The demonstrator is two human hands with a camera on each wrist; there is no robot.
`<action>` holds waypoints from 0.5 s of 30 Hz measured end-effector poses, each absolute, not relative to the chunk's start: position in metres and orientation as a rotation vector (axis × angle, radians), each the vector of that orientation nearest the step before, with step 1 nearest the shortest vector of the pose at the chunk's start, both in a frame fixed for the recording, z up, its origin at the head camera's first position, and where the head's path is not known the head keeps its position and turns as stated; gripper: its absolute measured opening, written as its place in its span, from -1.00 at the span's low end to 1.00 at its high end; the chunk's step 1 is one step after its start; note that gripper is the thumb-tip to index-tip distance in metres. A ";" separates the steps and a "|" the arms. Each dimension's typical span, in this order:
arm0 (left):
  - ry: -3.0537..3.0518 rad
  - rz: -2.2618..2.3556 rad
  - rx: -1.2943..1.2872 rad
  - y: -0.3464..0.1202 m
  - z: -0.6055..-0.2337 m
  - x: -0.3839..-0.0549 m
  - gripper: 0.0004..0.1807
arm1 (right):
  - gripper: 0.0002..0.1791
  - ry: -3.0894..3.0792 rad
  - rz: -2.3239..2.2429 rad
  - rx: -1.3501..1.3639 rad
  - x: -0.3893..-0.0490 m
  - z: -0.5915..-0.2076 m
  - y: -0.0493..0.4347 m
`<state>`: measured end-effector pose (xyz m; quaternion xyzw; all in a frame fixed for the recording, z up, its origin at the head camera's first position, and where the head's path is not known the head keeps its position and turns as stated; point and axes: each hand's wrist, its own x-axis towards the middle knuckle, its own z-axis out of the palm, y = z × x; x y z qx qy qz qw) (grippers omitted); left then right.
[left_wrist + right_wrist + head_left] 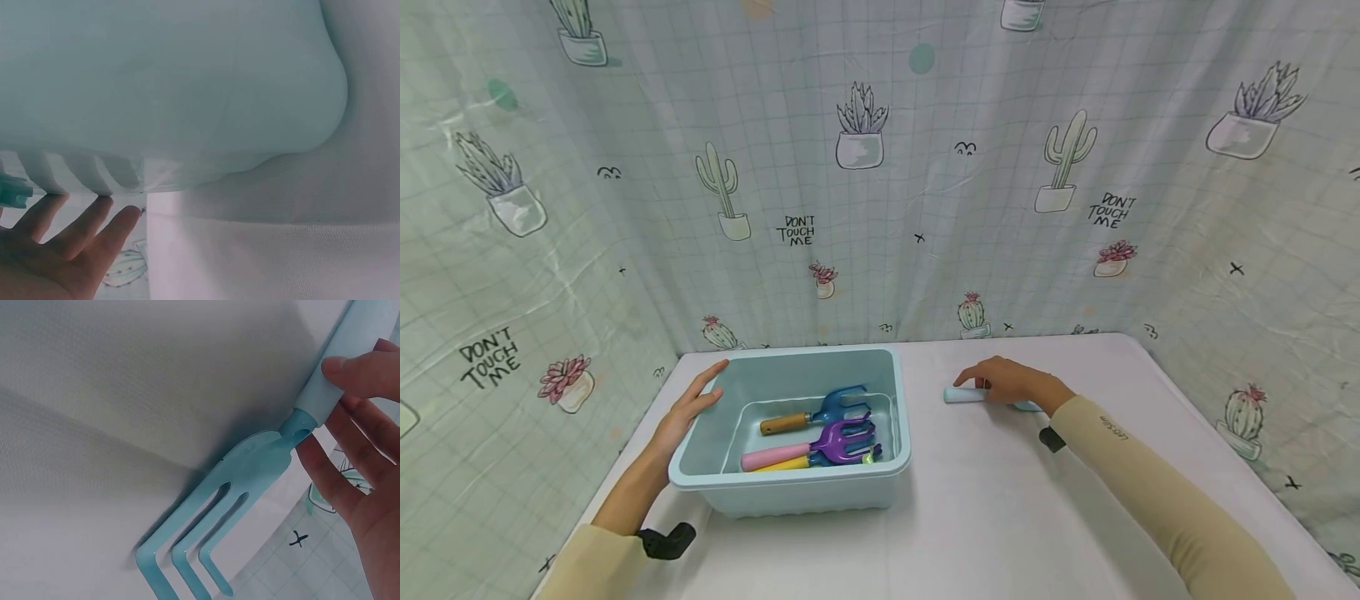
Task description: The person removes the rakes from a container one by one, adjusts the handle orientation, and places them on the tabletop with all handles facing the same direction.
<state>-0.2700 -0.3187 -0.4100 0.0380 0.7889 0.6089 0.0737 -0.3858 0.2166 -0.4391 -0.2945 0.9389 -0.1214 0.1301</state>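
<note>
On the right side of the table, a light blue hand rake (962, 395) lies under my right hand (1011, 379). In the right wrist view its bent tines and neck (256, 462) are bare, while thumb and fingers hold the handle. My left hand (683, 415) rests against the left side of a pale blue plastic bin (805, 498), its fingers stretched along the wall (156, 81) in the left wrist view. Inside the bin lie a blue hand rake with a wooden handle (785, 423), a purple one with a pink handle (775, 456), and a yellow-handled tool (786, 464), partly covered.
The white table (970, 517) backs onto a hanging cloth (917, 192) printed with cacti, which also encloses both sides. Between bin and rake there is a stretch of bare tabletop. A black wrist strap (666, 542) sits at the left wrist.
</note>
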 end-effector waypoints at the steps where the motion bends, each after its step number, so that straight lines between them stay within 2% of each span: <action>1: 2.366 1.828 0.115 -0.319 -0.410 -0.270 -0.33 | -0.35 2.726 -0.352 -0.851 -0.386 -0.439 0.217; 15: 2.361 1.826 0.112 -0.319 -0.409 -0.270 -0.33 | -0.31 2.724 -0.356 -0.842 -0.386 -0.442 0.219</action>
